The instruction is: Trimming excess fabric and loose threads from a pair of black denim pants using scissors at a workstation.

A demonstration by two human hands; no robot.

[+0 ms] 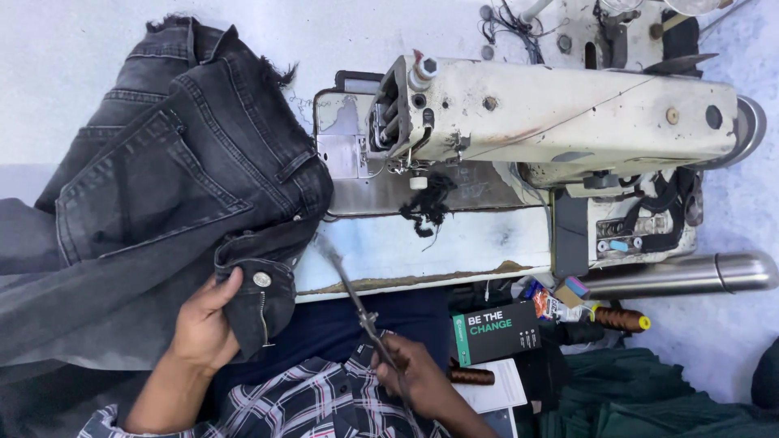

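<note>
My left hand (204,324) grips the waistband of dark grey jeans (170,178) beside their metal button (261,279) and zip. The jeans lie spread over the left half of the table, back pocket up. My right hand (418,375) holds a pair of scissors (350,292) whose blades point up and left toward the waistband, blurred. The blade tips sit just right of the jeans, over the table's front edge.
A worn white industrial sewing machine (560,113) fills the upper right, with a tuft of black thread (428,204) under its needle. A steel cylinder (690,274), a dark box (497,331), a brown thread spool (621,319) and green cloth (649,397) crowd the lower right.
</note>
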